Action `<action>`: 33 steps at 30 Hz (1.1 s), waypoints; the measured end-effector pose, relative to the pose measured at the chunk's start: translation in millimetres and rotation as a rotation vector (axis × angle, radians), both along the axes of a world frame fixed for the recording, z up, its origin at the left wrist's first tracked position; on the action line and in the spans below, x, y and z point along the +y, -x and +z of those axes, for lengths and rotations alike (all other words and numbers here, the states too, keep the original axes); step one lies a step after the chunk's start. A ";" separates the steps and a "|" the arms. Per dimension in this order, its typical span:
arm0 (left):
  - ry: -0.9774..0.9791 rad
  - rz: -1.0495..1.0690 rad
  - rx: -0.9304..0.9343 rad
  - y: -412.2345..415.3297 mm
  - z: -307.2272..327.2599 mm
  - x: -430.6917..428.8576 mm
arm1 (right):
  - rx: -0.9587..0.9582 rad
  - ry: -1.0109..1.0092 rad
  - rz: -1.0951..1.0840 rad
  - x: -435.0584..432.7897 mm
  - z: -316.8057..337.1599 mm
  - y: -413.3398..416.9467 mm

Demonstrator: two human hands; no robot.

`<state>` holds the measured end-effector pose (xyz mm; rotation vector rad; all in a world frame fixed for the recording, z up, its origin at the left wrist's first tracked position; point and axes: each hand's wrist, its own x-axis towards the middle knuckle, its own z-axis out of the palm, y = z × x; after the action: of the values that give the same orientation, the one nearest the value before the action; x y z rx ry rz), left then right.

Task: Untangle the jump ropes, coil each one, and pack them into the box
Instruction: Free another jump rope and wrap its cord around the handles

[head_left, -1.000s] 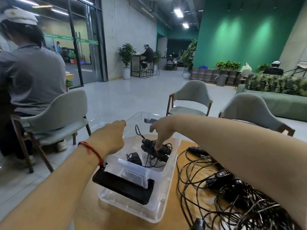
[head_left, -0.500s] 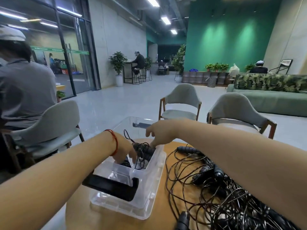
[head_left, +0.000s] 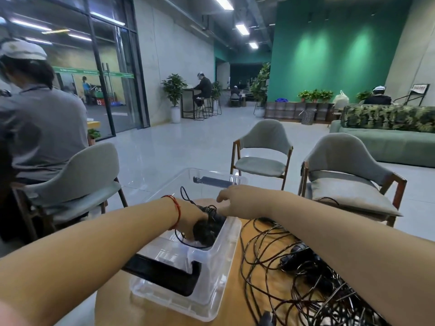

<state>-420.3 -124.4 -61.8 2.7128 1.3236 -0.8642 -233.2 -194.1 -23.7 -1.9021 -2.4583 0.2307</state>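
A clear plastic box (head_left: 227,252) with a black latch (head_left: 164,276) on its near end stands on the round wooden table (head_left: 235,307). Inside it lies a coiled black jump rope (head_left: 206,231) with its handles. My left hand (head_left: 189,220), a red string on its wrist, reaches down into the box and grips that coil. Just above the box's right rim hovers my right hand (head_left: 239,201), its fingers relaxed and holding nothing. To the right of the box, partly under my right forearm, a tangle of black jump ropes (head_left: 303,269) lies on the table.
Two grey chairs (head_left: 263,149) (head_left: 346,175) stand beyond the table, one with a rope end on its seat. A person in grey (head_left: 40,128) sits on a chair at the left. A green sofa (head_left: 386,142) is far right.
My left hand has gone from the box's left rim down into the box onto the coil. My right hand has lifted off the handles and hovers above the rim.
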 end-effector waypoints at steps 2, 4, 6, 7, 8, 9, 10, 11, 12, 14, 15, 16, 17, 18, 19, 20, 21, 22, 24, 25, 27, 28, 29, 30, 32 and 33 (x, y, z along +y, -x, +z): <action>-0.041 -0.022 -0.006 -4.3 0.4 1.9 | 0.017 0.006 0.006 -0.4 -2.3 1.7; -0.043 -0.009 0.041 -9.6 -3.8 7.4 | 0.023 0.011 0.017 0.0 -3.9 2.9; -0.062 -0.035 0.087 -14.9 -8.0 16.8 | 0.044 0.011 0.021 0.5 -5.5 3.5; -0.058 -0.053 0.093 -16.7 -10.0 19.1 | 0.055 0.012 0.024 0.1 -6.6 4.5; -0.060 -0.065 0.124 -18.6 -10.3 19.2 | 0.066 0.007 0.027 -0.6 -7.4 4.4; -0.049 -0.068 0.136 -19.9 -13.5 20.4 | 0.079 -0.003 0.030 -1.9 -8.1 3.9; -0.029 -0.067 0.173 -21.4 -14.7 19.5 | 0.093 -0.012 0.032 -2.7 -9.0 3.2; 0.009 -0.063 0.241 -24.9 -12.3 15.6 | 0.106 -0.019 0.032 -3.3 -9.6 2.4; 0.035 -0.067 0.317 -30.5 -10.9 11.4 | 0.113 -0.020 0.034 -4.2 -10.8 2.1; 0.055 -0.108 0.381 -39.7 -7.7 10.4 | 0.118 -0.018 0.045 -4.7 -11.2 2.1; 0.056 -0.125 0.387 -42.6 -5.5 11.5 | 0.118 -0.017 0.049 -5.2 -11.8 2.3; 0.052 -0.116 0.360 -44.0 -1.4 14.7 | 0.110 -0.015 0.056 -6.2 -10.0 1.7; 0.058 -0.076 0.292 -44.3 0.8 20.7 | 0.102 -0.012 0.062 -7.2 -9.4 1.4; 0.067 -0.022 0.201 -42.2 2.6 24.8 | 0.087 -0.016 0.067 -7.9 -8.9 0.6; 0.066 0.021 0.131 -40.9 3.1 27.3 | 0.071 -0.021 0.071 -8.5 -8.9 -0.1; 0.055 0.046 0.063 -38.6 1.4 31.1 | 0.065 -0.028 0.071 -8.5 -8.9 -0.6; 0.042 0.040 0.038 -37.3 0.0 35.2 | 0.078 -0.031 0.060 -7.7 -9.3 -0.9; 0.054 0.040 0.026 -37.1 -2.4 39.7 | 0.092 -0.035 0.049 -6.5 -9.7 -1.1; 0.141 0.069 0.081 -35.8 -3.2 41.3 | 0.103 -0.031 0.046 -4.8 -10.5 1.1; 0.168 0.080 0.110 -34.8 -4.0 42.7 | 0.104 -0.022 0.046 -3.8 -11.1 1.5; 0.140 0.054 0.099 -32.0 -8.9 43.0 | 0.087 -0.017 0.048 -5.1 -10.9 0.7; 0.098 0.035 0.098 -31.0 -12.9 43.6 | 0.083 -0.029 0.050 -5.6 -11.4 0.3; 0.068 0.018 0.090 -30.9 -15.3 45.0 | 0.086 -0.031 0.054 -5.8 -11.4 0.1; 0.055 0.007 0.072 -30.5 -15.4 44.5 | 0.090 -0.023 0.055 -6.2 -11.7 -0.1; 0.053 0.031 0.017 -31.7 -6.8 38.6 | 0.088 -0.018 0.054 -5.9 -12.1 1.2; 0.034 0.043 -0.024 -32.9 -2.9 36.8 | 0.082 -0.020 0.052 -6.4 -11.9 1.7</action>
<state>-387.4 -87.7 -64.7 2.6500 1.3454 -0.8402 -234.9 -200.5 -35.5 -1.7854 -2.4498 0.2787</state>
